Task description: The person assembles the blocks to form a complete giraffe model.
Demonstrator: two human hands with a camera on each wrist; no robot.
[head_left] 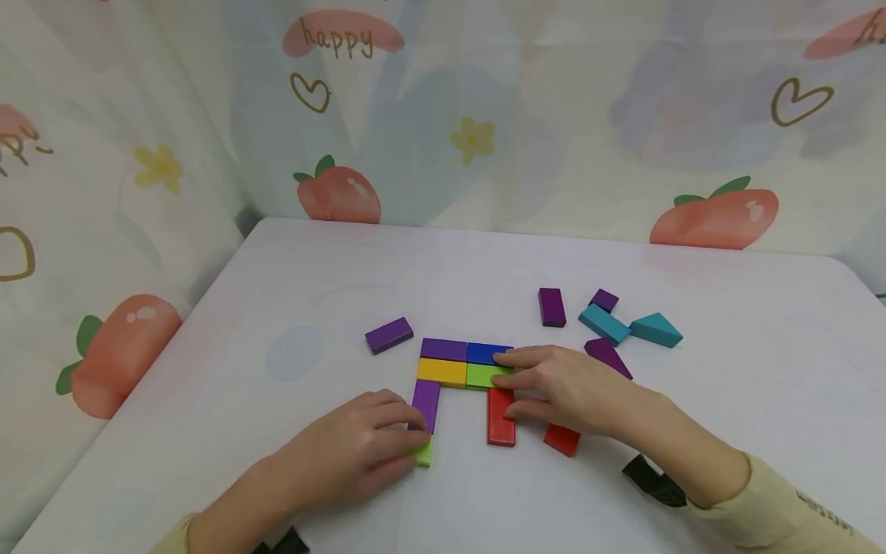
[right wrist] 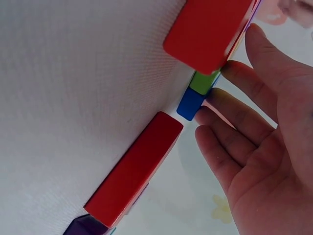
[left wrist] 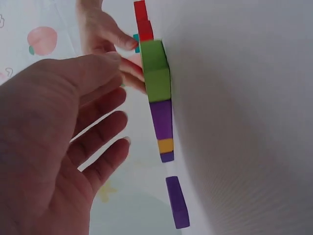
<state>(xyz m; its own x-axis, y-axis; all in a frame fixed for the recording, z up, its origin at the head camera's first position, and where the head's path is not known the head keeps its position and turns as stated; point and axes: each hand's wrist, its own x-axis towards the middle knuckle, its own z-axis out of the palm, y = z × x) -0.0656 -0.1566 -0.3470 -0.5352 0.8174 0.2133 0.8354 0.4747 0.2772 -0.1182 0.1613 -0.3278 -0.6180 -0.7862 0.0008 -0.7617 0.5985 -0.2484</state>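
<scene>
Fingers (head_left: 522, 357) loosely apart, clamped on nothing: with blue block (head_left: 481, 353), green block (head_left: 479, 375) and red block (head_left: 498, 423) just at tips of right hand (head_left: 564, 385), purple block (head_left: 425, 402) beside left hand (head_left: 370, 446), could easily push these crooked by uneven pressing.

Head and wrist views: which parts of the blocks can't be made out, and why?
Head view: part of the loose red block, hidden by the right hand.
Head view: part of the lower-left green block, hidden by the left hand.
Right wrist view: one end of the nearest red block, cut by the top edge.
</scene>
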